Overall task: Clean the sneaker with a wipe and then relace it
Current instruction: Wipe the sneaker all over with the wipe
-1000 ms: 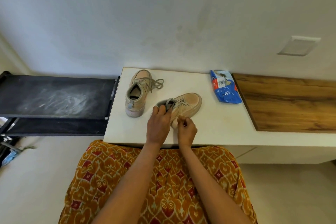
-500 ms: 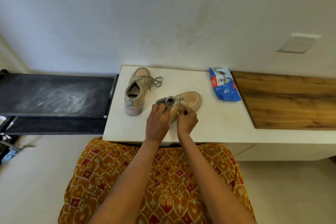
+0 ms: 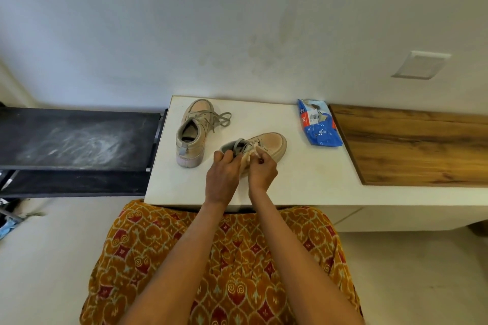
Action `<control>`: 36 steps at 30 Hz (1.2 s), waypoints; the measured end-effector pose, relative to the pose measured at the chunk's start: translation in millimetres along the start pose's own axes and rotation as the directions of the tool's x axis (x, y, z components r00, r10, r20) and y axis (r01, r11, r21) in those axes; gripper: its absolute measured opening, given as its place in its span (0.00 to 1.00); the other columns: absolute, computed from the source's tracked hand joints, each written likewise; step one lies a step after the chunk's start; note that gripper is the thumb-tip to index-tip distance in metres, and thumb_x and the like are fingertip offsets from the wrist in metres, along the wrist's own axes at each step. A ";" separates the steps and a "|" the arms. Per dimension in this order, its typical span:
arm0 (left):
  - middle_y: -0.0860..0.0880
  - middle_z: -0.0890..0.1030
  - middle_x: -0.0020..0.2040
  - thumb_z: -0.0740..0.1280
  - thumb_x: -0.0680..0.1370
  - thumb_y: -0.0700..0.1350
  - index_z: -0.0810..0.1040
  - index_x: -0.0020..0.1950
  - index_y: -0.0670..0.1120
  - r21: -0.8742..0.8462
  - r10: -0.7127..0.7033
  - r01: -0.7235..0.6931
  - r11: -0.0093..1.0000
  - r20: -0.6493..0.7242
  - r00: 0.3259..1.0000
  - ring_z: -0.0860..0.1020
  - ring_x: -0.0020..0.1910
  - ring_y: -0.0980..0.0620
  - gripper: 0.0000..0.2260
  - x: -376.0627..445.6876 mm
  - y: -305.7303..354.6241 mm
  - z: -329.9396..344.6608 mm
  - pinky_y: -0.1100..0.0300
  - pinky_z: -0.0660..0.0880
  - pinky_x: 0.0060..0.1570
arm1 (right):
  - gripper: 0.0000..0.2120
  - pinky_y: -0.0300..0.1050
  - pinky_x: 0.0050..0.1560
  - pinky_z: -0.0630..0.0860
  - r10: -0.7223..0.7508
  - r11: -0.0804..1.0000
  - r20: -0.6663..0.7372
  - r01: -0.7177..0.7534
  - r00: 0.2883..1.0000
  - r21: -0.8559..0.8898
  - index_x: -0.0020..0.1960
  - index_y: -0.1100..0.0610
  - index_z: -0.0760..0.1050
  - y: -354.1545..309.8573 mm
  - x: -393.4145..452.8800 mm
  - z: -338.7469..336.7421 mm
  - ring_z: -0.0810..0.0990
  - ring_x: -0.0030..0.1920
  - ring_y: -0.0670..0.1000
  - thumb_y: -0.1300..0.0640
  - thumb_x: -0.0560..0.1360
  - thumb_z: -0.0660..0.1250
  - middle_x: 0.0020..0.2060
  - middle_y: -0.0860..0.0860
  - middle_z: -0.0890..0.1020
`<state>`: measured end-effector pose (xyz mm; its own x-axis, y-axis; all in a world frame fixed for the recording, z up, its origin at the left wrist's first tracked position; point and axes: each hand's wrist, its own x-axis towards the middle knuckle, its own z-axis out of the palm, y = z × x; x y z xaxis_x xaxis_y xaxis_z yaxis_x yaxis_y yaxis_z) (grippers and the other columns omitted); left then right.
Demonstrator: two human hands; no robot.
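A beige sneaker (image 3: 272, 143) lies on the white counter (image 3: 303, 171), toe pointing right and away from me. My left hand (image 3: 223, 174) grips its heel collar from the near side. My right hand (image 3: 262, 170) pinches a grey lace (image 3: 241, 145) near the eyelets at the sneaker's near side. Both hands cover the rear of the shoe. A second beige sneaker (image 3: 194, 130) stands upright to the left, its laces tied and spilling to the right. A blue pack of wipes (image 3: 318, 124) lies at the back right of the counter.
A wooden panel (image 3: 417, 145) covers the counter's right part. A black dusty shelf (image 3: 76, 137) adjoins the counter on the left. The wall rises right behind, with a white switch plate (image 3: 421, 64). My patterned orange skirt (image 3: 227, 266) is below the counter edge.
My right hand has moved up from the counter edge to the sneaker's lace area. The left hand stays on the heel.
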<state>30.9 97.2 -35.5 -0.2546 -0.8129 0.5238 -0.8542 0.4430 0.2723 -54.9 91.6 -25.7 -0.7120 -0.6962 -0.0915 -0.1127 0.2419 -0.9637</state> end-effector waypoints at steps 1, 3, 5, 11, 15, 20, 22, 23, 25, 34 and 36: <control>0.48 0.76 0.40 0.74 0.70 0.39 0.80 0.48 0.45 -0.010 -0.005 0.005 1.000 -0.002 1.000 0.66 0.42 0.49 0.09 0.2 -0.8 0.8 0.63 0.65 0.24 | 0.12 0.31 0.54 0.71 -0.011 1.000 0.004 0.011 1.000 0.002 0.58 0.59 0.79 4.0 -7.8 0.1 0.79 0.56 0.52 0.64 0.76 0.64 0.55 0.54 0.82; 0.48 0.76 0.40 0.74 0.70 0.41 0.80 0.48 0.46 -0.018 -0.013 0.013 1.000 -0.002 1.000 0.65 0.42 0.50 0.09 0.2 -2.0 1.6 0.64 0.65 0.24 | 0.12 0.26 0.49 0.68 -0.051 0.998 0.046 0.052 0.998 -0.023 0.58 0.60 0.79 14.0 -21.4 -3.7 0.79 0.55 0.51 0.64 0.76 0.65 0.54 0.55 0.82; 0.48 0.76 0.41 0.74 0.70 0.42 0.80 0.50 0.46 -0.025 -0.011 0.011 1.000 0.016 1.000 0.65 0.43 0.50 0.10 -0.1 -2.2 1.7 0.64 0.64 0.24 | 0.11 0.28 0.49 0.69 -0.112 0.990 0.113 0.121 0.987 -0.076 0.56 0.60 0.80 21.5 -22.5 -12.2 0.80 0.54 0.51 0.65 0.75 0.66 0.52 0.55 0.83; 0.42 0.78 0.52 0.72 0.70 0.36 0.81 0.54 0.42 -0.028 0.207 -0.205 0.978 0.059 0.977 0.74 0.51 0.44 0.13 2.8 -29.6 -10.4 0.56 0.79 0.36 | 0.11 0.41 0.48 0.73 -0.003 0.982 -0.059 -0.008 0.998 -0.188 0.55 0.55 0.80 16.8 41.8 -40.5 0.80 0.53 0.54 0.60 0.76 0.64 0.53 0.54 0.83; 0.41 0.78 0.52 0.73 0.68 0.33 0.81 0.54 0.41 -0.039 0.314 -0.312 0.949 0.101 0.944 0.77 0.50 0.42 0.15 9.6 -45.5 -18.5 0.53 0.80 0.36 | 0.11 0.40 0.48 0.72 0.037 0.958 -0.042 -0.047 0.998 -0.283 0.56 0.59 0.80 11.1 56.5 -34.6 0.80 0.54 0.55 0.64 0.76 0.64 0.53 0.56 0.83; 0.42 0.79 0.50 0.73 0.67 0.32 0.81 0.53 0.42 -0.057 0.299 -0.294 0.954 0.104 0.949 0.76 0.42 0.43 0.16 8.6 -36.9 -18.0 0.54 0.78 0.32 | 0.12 0.37 0.52 0.69 0.026 0.981 0.016 -0.022 1.000 -0.191 0.57 0.61 0.79 13.3 3.6 -6.5 0.79 0.56 0.54 0.64 0.77 0.62 0.54 0.56 0.82; 0.42 0.79 0.50 0.73 0.68 0.33 0.81 0.53 0.43 -0.050 0.284 -0.280 0.959 0.110 0.953 0.75 0.42 0.44 0.15 4.1 -35.3 -15.4 0.54 0.78 0.31 | 0.11 0.35 0.52 0.68 -0.006 0.986 0.081 0.020 0.997 -0.165 0.57 0.61 0.79 22.3 -14.9 -6.1 0.79 0.56 0.54 0.64 0.76 0.63 0.53 0.56 0.82; 0.43 0.79 0.51 0.72 0.68 0.34 0.81 0.52 0.43 -0.057 0.271 -0.266 0.962 0.113 0.956 0.74 0.42 0.45 0.14 2.7 -35.5 -14.1 0.54 0.77 0.30 | 0.11 0.35 0.52 0.68 -0.041 0.984 0.121 0.062 0.992 -0.170 0.56 0.61 0.80 26.4 -16.7 -9.0 0.79 0.55 0.54 0.63 0.76 0.64 0.53 0.56 0.83; 0.44 0.79 0.49 0.73 0.69 0.35 0.81 0.51 0.43 -0.065 0.241 -0.234 0.970 0.125 0.962 0.73 0.42 0.46 0.12 1.7 -36.5 -13.3 0.54 0.76 0.28 | 0.10 0.36 0.51 0.69 -0.095 0.964 0.205 0.142 0.974 -0.226 0.55 0.59 0.81 29.1 -10.0 -19.9 0.80 0.54 0.53 0.62 0.75 0.66 0.52 0.55 0.83; 0.46 0.77 0.43 0.72 0.71 0.37 0.81 0.45 0.42 -0.222 0.095 -0.064 0.973 0.132 0.987 0.75 0.43 0.46 0.05 -6.7 2.5 -11.3 0.57 0.73 0.23 | 0.10 0.56 0.62 0.72 0.181 0.954 0.091 -0.153 0.979 -0.258 0.54 0.51 0.81 2.6 67.1 -23.8 0.78 0.55 0.56 0.58 0.75 0.65 0.55 0.52 0.82; 0.46 0.77 0.43 0.72 0.71 0.37 0.81 0.45 0.42 -0.232 0.075 -0.044 0.972 0.123 0.990 0.75 0.42 0.46 0.05 -4.3 1.4 -9.3 0.56 0.73 0.23 | 0.12 0.54 0.60 0.73 0.090 0.936 0.118 -0.044 0.989 -0.350 0.55 0.51 0.81 0.2 62.2 -14.7 0.79 0.56 0.55 0.59 0.76 0.63 0.55 0.52 0.82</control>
<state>35.1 104.8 -29.9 -0.3716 -0.8180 0.4390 -0.7134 0.5542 0.4289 -109.5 58.3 -27.9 -0.6325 -0.7464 -0.2070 -0.3173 0.4935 -0.8098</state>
